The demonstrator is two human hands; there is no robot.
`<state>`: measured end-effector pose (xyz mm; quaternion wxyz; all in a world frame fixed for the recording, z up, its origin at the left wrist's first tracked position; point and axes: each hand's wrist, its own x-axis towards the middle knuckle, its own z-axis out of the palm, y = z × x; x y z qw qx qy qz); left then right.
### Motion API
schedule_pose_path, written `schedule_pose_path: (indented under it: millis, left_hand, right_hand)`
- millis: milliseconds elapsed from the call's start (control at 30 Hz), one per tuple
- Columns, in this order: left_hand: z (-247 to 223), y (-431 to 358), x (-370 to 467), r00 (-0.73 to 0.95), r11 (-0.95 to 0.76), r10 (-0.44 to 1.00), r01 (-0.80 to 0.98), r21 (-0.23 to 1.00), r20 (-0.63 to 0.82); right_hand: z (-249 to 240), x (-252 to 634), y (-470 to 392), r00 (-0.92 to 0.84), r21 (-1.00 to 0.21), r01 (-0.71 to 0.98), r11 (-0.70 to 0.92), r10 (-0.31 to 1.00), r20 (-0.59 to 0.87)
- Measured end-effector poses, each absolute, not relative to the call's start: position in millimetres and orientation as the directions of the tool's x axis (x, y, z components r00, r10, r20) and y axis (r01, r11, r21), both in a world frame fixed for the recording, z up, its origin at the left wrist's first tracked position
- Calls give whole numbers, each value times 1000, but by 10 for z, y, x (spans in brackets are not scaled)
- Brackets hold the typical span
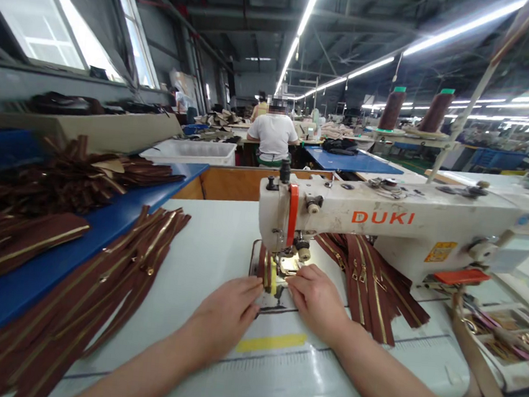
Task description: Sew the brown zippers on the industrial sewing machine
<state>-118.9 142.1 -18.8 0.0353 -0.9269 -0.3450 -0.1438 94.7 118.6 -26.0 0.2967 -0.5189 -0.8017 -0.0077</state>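
Observation:
My left hand lies at the left side of the sewing machine's needle area, its fingers closed on the lower end of a short brown zipper. On the other side of the presser foot, my right hand has its fingertips pinched together by the metal plate. What they hold is too small to make out. The white sewing machine stands over both hands. Beneath its arm, right of my right hand, lie several brown zippers with gold teeth and pulls.
A long bundle of brown zippers spreads over the table on the left. More zippers are heaped on a blue board. At the right is a tray of small parts. Thread cones stand behind the machine; a person sits ahead.

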Motion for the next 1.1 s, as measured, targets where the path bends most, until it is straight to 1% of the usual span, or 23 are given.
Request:
schedule_pose_path:
  millis: [133, 200, 267, 333, 367, 433, 500, 600, 700, 767, 833, 900, 967, 1033, 1067, 1100]
  left_hand:
    - [-124, 923, -1487, 756, -802, 588, 590, 91, 287]
    - [-69, 821, -1539, 766, -814, 577, 566, 128, 282]
    - [-5, 887, -1501, 762, -810, 584, 568, 145, 280]
    - [60, 1091, -1390, 758, -799, 598, 590, 115, 261]
    - [93, 1220, -1319, 767, -797, 598, 600, 71, 234]
    - [159, 1471, -1178, 817, -835, 543, 550, 22, 196]
    - [224, 1651, -1077, 863, -871, 484, 490, -12, 146]
    - [308, 1728, -1035, 892, -893, 444, 448, -34, 86]
    - [359, 1630, -1058, 869, -871, 490, 491, -4, 74]
    - [364, 1516, -1051, 827, -832, 555, 552, 62, 88]
    - [345, 1383, -1010, 779, -783, 618, 599, 166, 105]
    - [321, 1243, -959, 729, -727, 674, 625, 285, 121]
    - [319, 1109, -953, 673, -661, 728, 639, 393, 132]
    - [361, 987, -1042, 595, -510, 801, 620, 596, 65]
    - [400, 931, -1128, 563, -396, 827, 590, 703, -7]
    - [447, 877, -1240, 540, -250, 834, 549, 798, -110]
  right_hand:
    - [-290, 954, 1175, -279, -337, 807, 484, 817, 505]
    - [-301, 945, 1176, -285, -327, 807, 491, 810, 513]
    - [-301, 926, 1174, -296, -297, 818, 492, 804, 517]
    - [-289, 902, 1159, -315, -245, 833, 496, 790, 526]
    - [-278, 889, 1142, -325, -218, 840, 497, 782, 532]
    - [-252, 867, 1083, -340, -177, 849, 499, 770, 539]
    - [-233, 860, 986, -345, -171, 848, 502, 767, 540]
    - [-255, 892, 804, -325, -240, 825, 511, 778, 538]
    - [-319, 941, 669, -244, -395, 767, 505, 800, 548]
    - [-335, 940, 631, -149, -549, 685, 479, 830, 538]
    - [-300, 892, 626, -81, -711, 556, 431, 879, 469]
    - [-213, 812, 638, -84, -826, 424, 371, 925, 372]
    - [-103, 740, 655, -118, -900, 313, 303, 953, 280]
    - [-9, 712, 674, -149, -952, 208, 224, 969, 195]
    - [23, 717, 687, -161, -970, 158, 185, 974, 160]
    - [41, 730, 704, -172, -981, 113, 156, 976, 135]
